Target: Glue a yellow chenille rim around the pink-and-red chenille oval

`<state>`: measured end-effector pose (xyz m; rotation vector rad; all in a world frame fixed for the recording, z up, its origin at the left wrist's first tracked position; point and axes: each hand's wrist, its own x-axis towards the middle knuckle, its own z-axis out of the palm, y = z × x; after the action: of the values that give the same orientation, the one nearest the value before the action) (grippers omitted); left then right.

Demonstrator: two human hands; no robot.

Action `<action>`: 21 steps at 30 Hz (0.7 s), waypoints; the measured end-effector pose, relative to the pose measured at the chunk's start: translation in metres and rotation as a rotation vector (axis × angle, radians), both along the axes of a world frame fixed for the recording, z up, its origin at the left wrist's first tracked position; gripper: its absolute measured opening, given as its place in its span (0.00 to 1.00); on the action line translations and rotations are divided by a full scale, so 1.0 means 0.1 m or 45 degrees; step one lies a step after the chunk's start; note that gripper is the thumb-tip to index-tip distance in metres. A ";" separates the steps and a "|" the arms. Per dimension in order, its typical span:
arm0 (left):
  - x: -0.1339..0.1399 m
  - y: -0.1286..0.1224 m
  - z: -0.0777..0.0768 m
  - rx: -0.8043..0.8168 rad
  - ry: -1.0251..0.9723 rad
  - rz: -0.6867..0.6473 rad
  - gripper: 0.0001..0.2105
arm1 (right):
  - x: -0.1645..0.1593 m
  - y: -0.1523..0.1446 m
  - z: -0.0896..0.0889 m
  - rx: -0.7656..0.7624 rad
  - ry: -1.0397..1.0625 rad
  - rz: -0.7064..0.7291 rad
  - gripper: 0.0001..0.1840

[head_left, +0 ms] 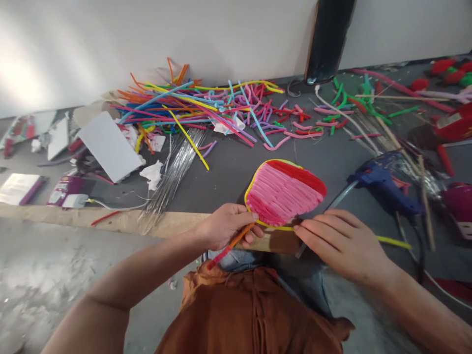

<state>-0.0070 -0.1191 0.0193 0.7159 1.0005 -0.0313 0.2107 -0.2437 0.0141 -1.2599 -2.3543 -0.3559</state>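
Observation:
My left hand (232,226) pinches the lower left corner of a pink and red pipe-cleaner shape (283,191), where an orange and red stem (232,246) sticks out toward me. The shape is flat, filled with side-by-side pink rows and a red band at the upper right. A yellow pipe cleaner (280,228) runs along its left edge and below it. The fingers of my right hand (332,241) are closed on this yellow strand, whose far end shows beyond the hand at the right.
A heap of coloured pipe cleaners (199,105) lies at the back against the wall. A blue glue gun (391,182) rests to the right. Bare wires (177,172) and a white card (109,147) lie left. A phone (328,44) leans on the wall.

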 end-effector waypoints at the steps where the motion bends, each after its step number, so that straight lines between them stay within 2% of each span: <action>1: -0.01 -0.01 0.00 -0.011 -0.028 0.009 0.12 | -0.01 -0.01 0.00 -0.011 0.012 -0.009 0.13; 7: 0.00 -0.06 -0.01 -0.073 -0.205 0.090 0.12 | -0.15 -0.06 -0.08 -0.102 0.144 -0.171 0.11; 11: 0.01 -0.09 -0.04 -0.088 -0.242 0.071 0.12 | -0.30 -0.06 -0.12 -0.131 0.193 -0.269 0.12; 21: 0.01 -0.08 -0.08 -0.161 -0.252 0.035 0.17 | -0.36 -0.02 -0.07 -0.099 0.225 -0.259 0.09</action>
<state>-0.0058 -0.1271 0.0111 0.5775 0.8112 0.0008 0.1742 -0.2462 0.0071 -1.5080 -2.1166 -0.2075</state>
